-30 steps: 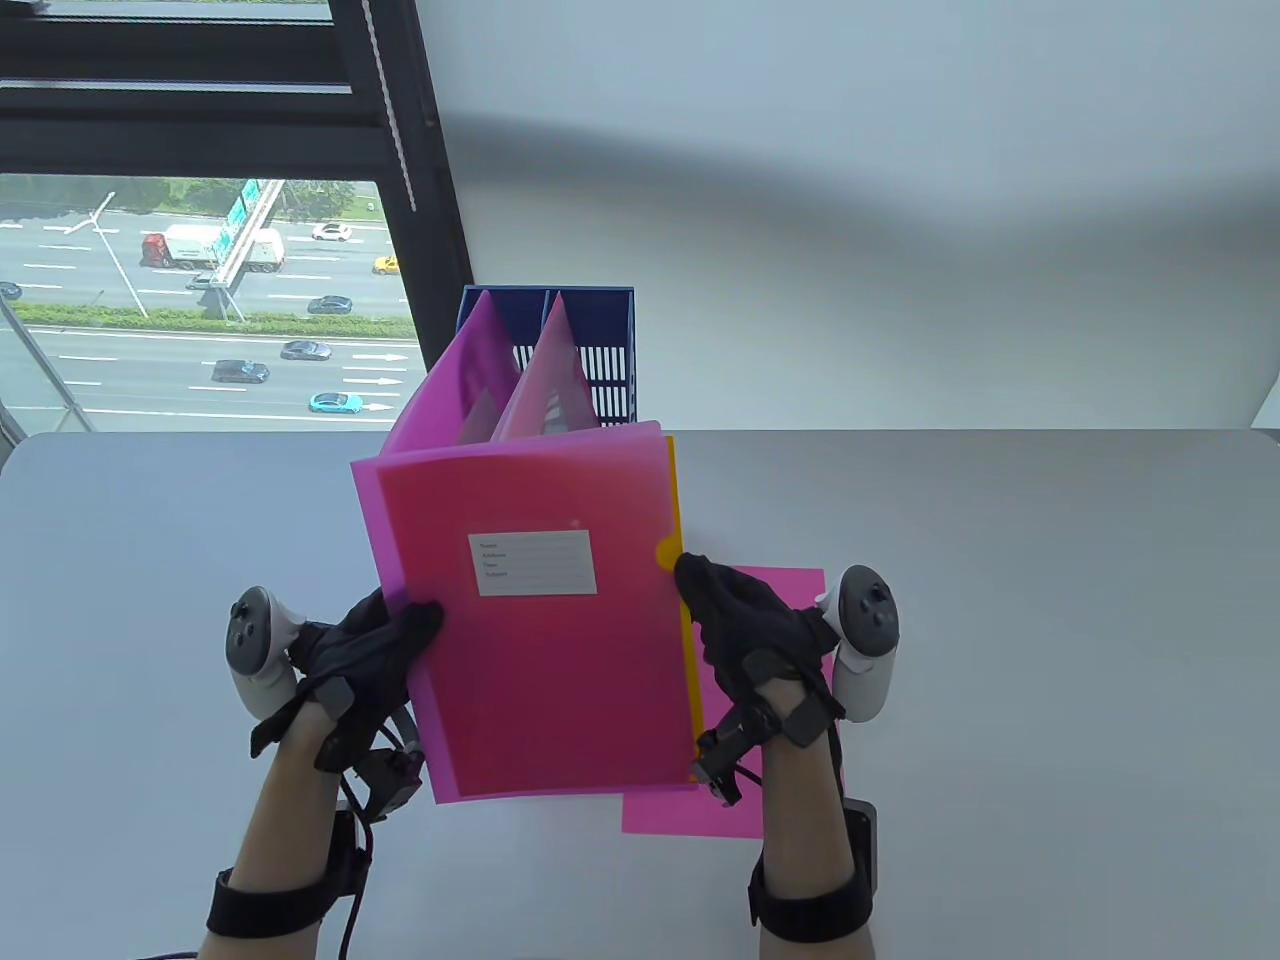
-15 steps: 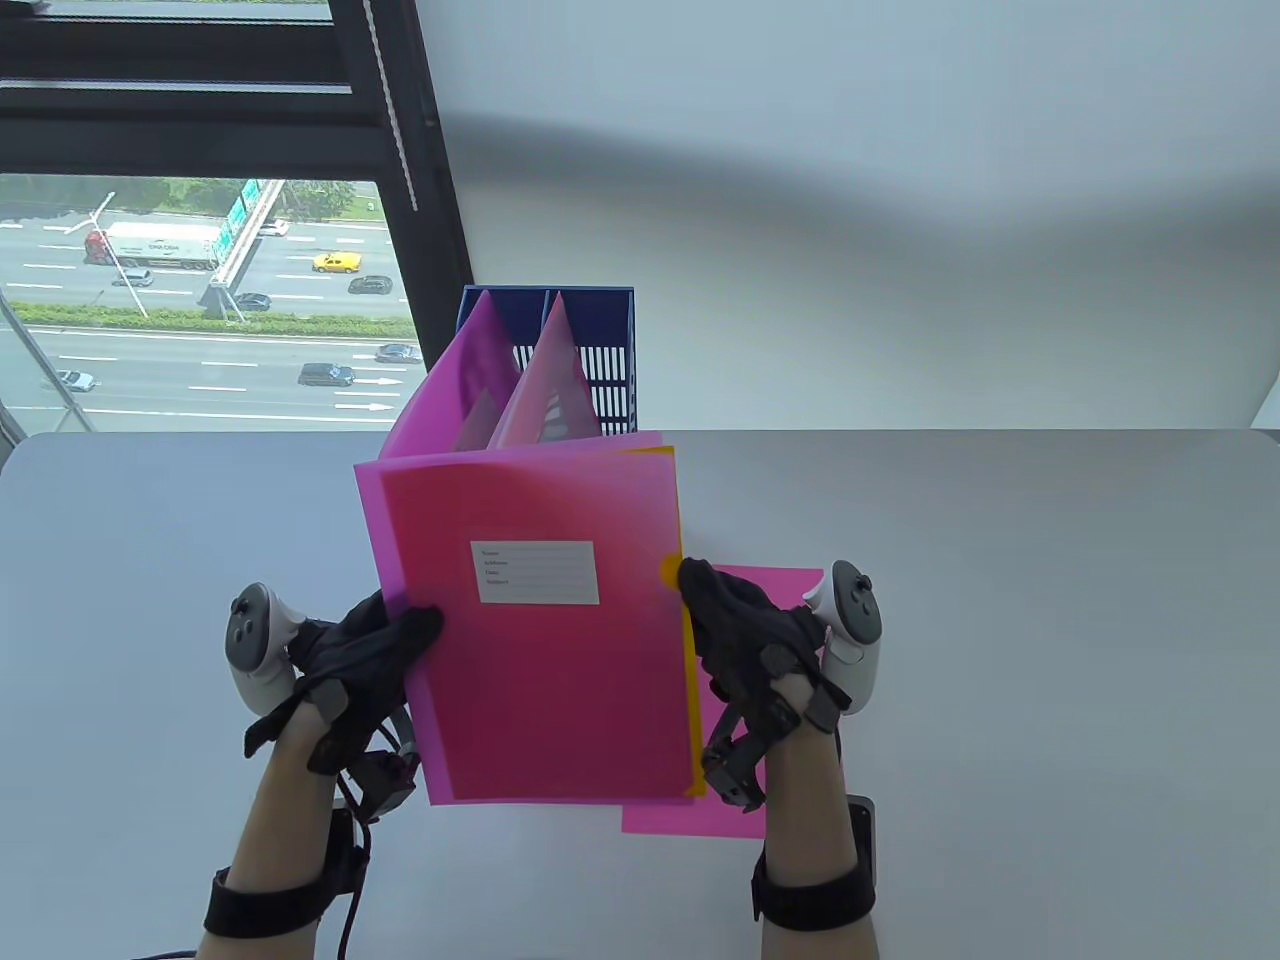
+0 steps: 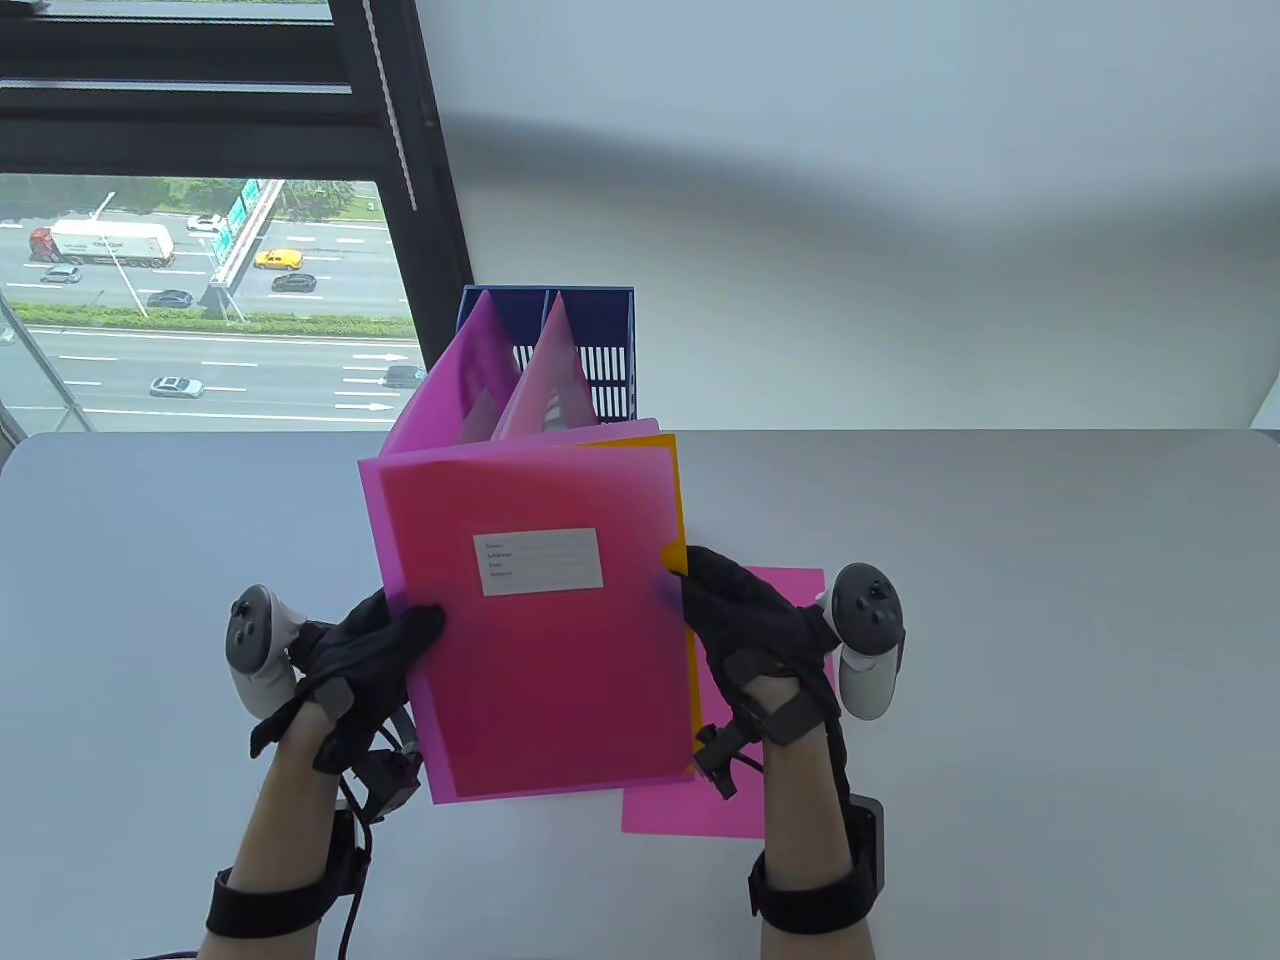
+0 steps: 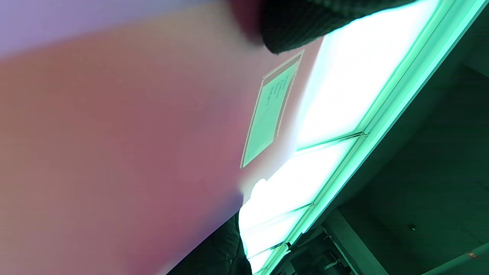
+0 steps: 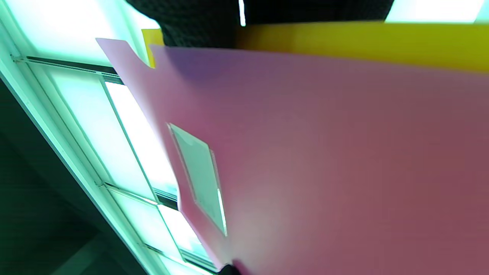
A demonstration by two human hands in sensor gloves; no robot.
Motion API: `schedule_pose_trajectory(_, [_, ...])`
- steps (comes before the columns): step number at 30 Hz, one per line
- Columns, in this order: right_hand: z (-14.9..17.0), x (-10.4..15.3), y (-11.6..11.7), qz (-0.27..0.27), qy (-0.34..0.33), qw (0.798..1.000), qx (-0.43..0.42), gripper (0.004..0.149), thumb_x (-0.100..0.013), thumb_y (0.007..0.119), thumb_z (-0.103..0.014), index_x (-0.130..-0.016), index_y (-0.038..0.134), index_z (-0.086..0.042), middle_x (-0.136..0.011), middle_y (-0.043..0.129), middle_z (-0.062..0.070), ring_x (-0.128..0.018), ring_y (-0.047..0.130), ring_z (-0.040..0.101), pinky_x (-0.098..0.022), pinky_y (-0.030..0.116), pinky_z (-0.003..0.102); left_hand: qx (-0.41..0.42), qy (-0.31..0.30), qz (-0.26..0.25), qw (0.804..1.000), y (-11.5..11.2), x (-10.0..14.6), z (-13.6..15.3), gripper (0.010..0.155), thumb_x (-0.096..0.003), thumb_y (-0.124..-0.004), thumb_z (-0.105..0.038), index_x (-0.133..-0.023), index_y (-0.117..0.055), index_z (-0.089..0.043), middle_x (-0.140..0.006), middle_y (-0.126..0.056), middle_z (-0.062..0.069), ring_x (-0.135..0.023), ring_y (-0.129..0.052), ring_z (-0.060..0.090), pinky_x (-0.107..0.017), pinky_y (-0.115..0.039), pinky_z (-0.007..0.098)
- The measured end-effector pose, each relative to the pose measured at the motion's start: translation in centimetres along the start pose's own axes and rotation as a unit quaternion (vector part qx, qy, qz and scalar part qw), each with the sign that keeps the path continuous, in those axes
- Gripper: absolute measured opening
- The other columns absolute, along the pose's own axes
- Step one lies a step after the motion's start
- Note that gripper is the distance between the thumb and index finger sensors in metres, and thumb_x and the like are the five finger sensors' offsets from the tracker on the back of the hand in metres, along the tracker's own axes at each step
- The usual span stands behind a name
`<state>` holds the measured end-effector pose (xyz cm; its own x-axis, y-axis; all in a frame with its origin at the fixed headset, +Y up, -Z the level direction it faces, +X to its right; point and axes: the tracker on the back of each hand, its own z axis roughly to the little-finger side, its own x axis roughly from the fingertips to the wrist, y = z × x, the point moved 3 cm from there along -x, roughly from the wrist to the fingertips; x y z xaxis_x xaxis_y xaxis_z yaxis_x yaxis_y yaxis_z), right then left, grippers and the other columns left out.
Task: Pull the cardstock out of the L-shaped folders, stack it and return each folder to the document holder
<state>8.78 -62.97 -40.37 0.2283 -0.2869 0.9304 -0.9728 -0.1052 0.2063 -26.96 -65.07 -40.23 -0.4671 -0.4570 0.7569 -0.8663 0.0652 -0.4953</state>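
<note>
We hold the translucent pink L-shaped plastic folder [image 3: 535, 620] up off the white table [image 3: 1050, 650], just in front of the blue slotted document holder [image 3: 590, 335], which we take as our landmark throughout. Our left hand [image 3: 365, 650] grips the folder's closed left edge, thumb across the front cover, apparently to keep the sleeve steady while the sheet comes out the other way. Our right hand [image 3: 745, 625] pinches the yellow-orange cardstock sheet [image 3: 680, 510] at the folder's open right edge, beside the thumb notch; the right wrist view shows that yellow sheet [image 5: 344, 42] under dark gloved fingertips [image 5: 198, 26] above the pink cover. A narrow yellow strip peeks past the folder's top and right edges, so we judge the pull is only starting. On the table, nearer us than the holder and partly under the raised folder, lies a flat pink cardstock sheet [image 3: 770, 770], likely the start of the stack, placed where the right hand can drop the next sheet. Two more pink folders [image 3: 500, 385] stand leaning in the holder.
</note>
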Motion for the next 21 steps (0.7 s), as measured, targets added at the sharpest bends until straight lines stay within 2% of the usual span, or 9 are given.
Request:
schedule_pose_trajectory(2, [-1.0, 0.3, -0.2, 0.038, -0.015, 0.997, 0.072, 0.036, -0.057, 0.089, -0.039, -0.091, 0.085, -0.032, -0.094, 0.088, 0.008, -0.066, 0.101, 0.022, -0.073, 0.062, 0.052, -0.004, 0.003, -0.005, 1.0, 0.0, 0.0, 0.0, 0.048, -0.062, -0.069, -0.037, -0.105, -0.069, -0.016, -0.091, -0.087, 0.004, -0.074, -0.102, 0.028, -0.072, -0.07, 0.05])
schedule_pose_trajectory(5, [-2.1, 0.6, -0.1, 0.063, -0.042, 0.989, 0.127, 0.035, -0.057, 0.088, -0.04, -0.091, 0.085, -0.032, -0.092, 0.09, 0.007, -0.064, 0.102, 0.02, -0.072, 0.063, 0.051, 0.0, 0.003, -0.013, 1.0, 0.1, 0.1, 0.1, 0.048, -0.0619, -0.069, -0.036, -0.105, -0.069, -0.016, -0.09, -0.088, 0.005, -0.073, -0.102, 0.028, -0.072, -0.07, 0.05])
schedule_pose_trajectory(12, [-3.5, 1.2, 0.0, 0.097, -0.072, 0.977, 0.174, 0.035, -0.059, 0.081, -0.038, -0.092, 0.084, -0.028, -0.089, 0.092, 0.008, -0.06, 0.104, 0.021, -0.071, 0.066, 0.05, 0.002, -0.006, -0.014, 1.0, 0.2, 0.1, -0.3, 0.047, -0.0617, -0.07, -0.036, -0.104, -0.07, -0.015, -0.09, -0.088, 0.007, -0.073, -0.103, 0.028, -0.072, -0.07, 0.051])
schedule_pose_trajectory(21, [-3.7, 2.2, -2.6, 0.164, -0.079, 0.963, 0.2, 0.036, -0.059, 0.079, -0.038, -0.093, 0.083, -0.026, -0.081, 0.095, 0.005, -0.052, 0.103, 0.016, -0.07, 0.067, 0.048, -0.002, -0.012, -0.012, 1.0, 0.6, 0.2, -0.7, 0.047, -0.0617, -0.07, -0.035, -0.104, -0.07, -0.015, -0.09, -0.088, 0.007, -0.073, -0.103, 0.028, -0.072, -0.07, 0.051])
